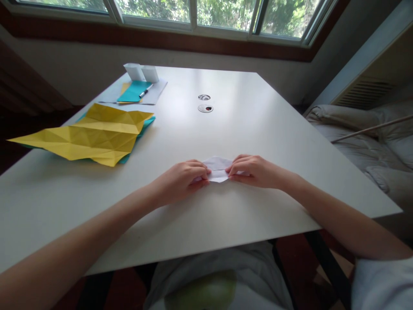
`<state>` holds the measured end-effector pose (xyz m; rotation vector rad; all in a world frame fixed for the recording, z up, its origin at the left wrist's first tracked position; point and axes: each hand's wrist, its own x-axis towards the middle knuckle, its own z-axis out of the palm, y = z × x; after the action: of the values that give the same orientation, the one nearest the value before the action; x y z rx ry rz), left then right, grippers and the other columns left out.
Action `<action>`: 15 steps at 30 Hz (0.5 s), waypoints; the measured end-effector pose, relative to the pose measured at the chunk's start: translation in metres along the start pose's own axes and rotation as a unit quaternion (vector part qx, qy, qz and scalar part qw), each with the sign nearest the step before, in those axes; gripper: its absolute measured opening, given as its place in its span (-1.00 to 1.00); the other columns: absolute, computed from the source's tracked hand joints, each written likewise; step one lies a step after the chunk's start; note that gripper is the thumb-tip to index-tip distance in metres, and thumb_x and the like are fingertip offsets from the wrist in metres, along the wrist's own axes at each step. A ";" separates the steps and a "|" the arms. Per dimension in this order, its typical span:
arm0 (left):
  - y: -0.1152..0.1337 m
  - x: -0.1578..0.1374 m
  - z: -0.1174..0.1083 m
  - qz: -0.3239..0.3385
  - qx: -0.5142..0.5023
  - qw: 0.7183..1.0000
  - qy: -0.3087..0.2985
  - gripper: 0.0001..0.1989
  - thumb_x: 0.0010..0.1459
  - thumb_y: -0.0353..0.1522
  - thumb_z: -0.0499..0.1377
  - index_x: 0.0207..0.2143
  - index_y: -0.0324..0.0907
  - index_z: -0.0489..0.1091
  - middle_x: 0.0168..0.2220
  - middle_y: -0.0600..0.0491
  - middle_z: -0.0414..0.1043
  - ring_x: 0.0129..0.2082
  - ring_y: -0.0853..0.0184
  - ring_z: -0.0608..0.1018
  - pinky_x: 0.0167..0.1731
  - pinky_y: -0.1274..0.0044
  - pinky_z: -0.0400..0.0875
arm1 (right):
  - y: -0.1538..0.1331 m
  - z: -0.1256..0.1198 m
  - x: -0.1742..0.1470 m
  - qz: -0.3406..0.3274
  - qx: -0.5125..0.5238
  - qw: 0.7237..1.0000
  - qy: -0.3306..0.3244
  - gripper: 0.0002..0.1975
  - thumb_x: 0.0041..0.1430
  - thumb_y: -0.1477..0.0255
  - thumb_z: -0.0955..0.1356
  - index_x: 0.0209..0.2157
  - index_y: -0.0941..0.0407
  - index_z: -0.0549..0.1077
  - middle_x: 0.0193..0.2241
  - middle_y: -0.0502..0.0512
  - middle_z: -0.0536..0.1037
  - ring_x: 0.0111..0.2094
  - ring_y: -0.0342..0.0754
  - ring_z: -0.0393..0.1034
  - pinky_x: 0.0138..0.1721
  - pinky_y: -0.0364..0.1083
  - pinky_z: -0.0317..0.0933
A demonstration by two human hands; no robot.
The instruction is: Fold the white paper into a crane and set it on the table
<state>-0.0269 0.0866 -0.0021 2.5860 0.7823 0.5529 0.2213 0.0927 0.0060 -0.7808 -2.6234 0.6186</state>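
Observation:
A small piece of folded white paper (218,164) lies near the front middle of the table, with a crease or slit running across it. My left hand (189,176) grips its left end, fingers closed and pressed down on it. At the opposite end my right hand (247,170) pinches the paper between thumb and fingers. Both ends of the paper are partly hidden under the hands.
Creased yellow paper (97,133) lies over teal paper on the white table (258,129) at left. Farther back are a teal sheet (134,91), a pen (146,91) and folded white paper pieces (150,73). Two round grommets (205,108) sit mid-table. Cushions (371,133) stand at right.

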 end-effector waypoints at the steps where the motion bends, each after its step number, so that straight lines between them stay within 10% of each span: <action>1: 0.000 0.000 0.000 -0.003 -0.003 1.000 0.000 -0.83 0.15 -0.42 0.04 -0.40 -0.21 0.42 -0.29 -0.03 0.49 -0.25 0.31 0.50 -0.21 0.50 0.39 | 0.000 0.000 0.001 0.003 0.002 1.000 0.009 -0.86 0.14 0.47 0.29 -0.37 0.14 0.50 -0.34 0.13 0.56 -0.26 -0.07 0.37 -0.23 -0.10 0.27; 15: 0.004 0.002 0.012 -0.137 -0.056 0.986 0.072 -0.87 0.05 -0.41 0.10 -0.46 -0.24 0.44 -0.41 0.02 0.46 -0.52 0.46 0.42 -0.51 0.65 0.29 | -0.003 0.011 0.007 0.134 0.053 0.988 0.061 -0.82 0.05 0.38 0.34 -0.50 0.20 0.48 -0.43 0.09 0.47 -0.56 -0.25 0.21 -0.52 -0.22 0.11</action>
<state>-0.0181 0.0823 -0.0098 2.3048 1.0996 0.6826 0.2100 0.0913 -0.0009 -1.1123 -2.3736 0.7504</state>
